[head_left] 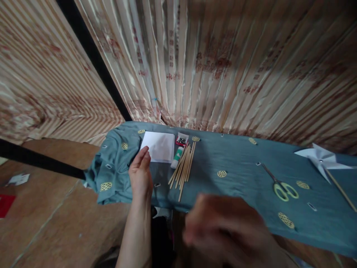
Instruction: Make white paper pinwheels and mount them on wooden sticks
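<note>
My left hand (pixel 141 171) is at the near left corner of a stack of white square paper (pixel 158 147). Its fingers are stretched out, with nothing seen in them; whether they touch the sheets I cannot tell. Close to the camera, my right hand (pixel 223 223) is blurred in front of the table's near edge. Its fingers look curled in, and no object shows in them. Right of the paper lie a glue stick (pixel 177 158) with a green label, a small red-and-white box of dark pins (pixel 182 140) and a loose bundle of thin wooden sticks (pixel 183 169).
A blue-green patterned cloth (pixel 237 156) covers the long table and bunches up at its left end. Scissors (pixel 280 184) with yellow-green handles lie on the right, near a white paper pinwheel (pixel 320 160) on a stick. Pleated curtains (pixel 195 63) hang behind; dark poles (pixel 95 56) stand left.
</note>
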A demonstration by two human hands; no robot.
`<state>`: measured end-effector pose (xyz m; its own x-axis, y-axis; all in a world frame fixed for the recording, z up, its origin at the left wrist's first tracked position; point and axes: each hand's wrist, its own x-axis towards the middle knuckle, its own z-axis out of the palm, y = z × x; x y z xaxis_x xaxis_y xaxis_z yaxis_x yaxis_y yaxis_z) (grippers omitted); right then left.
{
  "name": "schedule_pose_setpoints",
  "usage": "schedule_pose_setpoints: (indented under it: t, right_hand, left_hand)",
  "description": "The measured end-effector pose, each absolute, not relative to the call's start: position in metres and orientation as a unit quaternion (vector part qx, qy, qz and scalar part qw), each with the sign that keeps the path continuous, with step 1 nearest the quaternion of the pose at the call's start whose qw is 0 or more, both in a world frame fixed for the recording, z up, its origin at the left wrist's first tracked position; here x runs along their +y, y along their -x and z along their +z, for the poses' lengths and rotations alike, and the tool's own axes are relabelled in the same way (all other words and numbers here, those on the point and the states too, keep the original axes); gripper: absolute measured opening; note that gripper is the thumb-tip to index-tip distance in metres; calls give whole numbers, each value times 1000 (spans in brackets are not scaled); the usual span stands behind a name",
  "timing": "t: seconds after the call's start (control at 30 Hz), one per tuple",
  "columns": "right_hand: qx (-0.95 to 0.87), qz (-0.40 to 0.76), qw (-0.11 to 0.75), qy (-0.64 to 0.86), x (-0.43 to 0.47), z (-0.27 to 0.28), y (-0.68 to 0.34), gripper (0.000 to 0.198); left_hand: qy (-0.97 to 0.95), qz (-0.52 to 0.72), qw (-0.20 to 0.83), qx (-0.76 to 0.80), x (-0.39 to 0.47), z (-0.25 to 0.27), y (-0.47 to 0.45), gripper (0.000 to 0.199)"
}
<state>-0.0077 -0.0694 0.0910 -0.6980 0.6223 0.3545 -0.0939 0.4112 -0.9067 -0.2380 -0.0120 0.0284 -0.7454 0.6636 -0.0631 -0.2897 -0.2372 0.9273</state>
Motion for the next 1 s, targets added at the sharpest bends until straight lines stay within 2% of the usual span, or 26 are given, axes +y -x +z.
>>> schedule_pose_setpoints:
  t: [0.03,0.07,0.13,0.2,0.27,0.33,0.47,0.7,0.87,1.0]
  right_hand:
    - [-772,488,342,220,-44,85,28,20]
    - [-805,405,321,290,-20,78,49,20]
    - [-882,220,216,356,21,58,87,22]
    - [-931,69,99,346,48,38,113,18]
    - [-939,39,71,333,61,23,127,21]
    - [-945,28,47,322,65,14,133,18]
    - [-948,20,17,318,65,10,135,25]
    - [-932,65,37,354,68,14,139,24]
    - [-900,158,114,389,74,14,141,18]
    - [-839,248,250,416,72,26,127,19]
  left_hand:
    - [-174,770,308,531,-14,30,241,32]
    - [-171,773,305,529,-16,32,244,32]
    - [-156,780,304,524,-20,36,249,33]
    - [-131,790,309,513,-22,38,253,34]
    - [-106,800,315,500,-23,40,256,34]
    - [-89,807,319,488,-23,40,258,34]
    - [-89,812,316,482,-23,39,259,34]
    - [-82,822,322,463,-25,41,260,34]
    - [-63,830,324,449,-25,44,257,35]
    - [-100,822,324,458,-23,41,251,37]
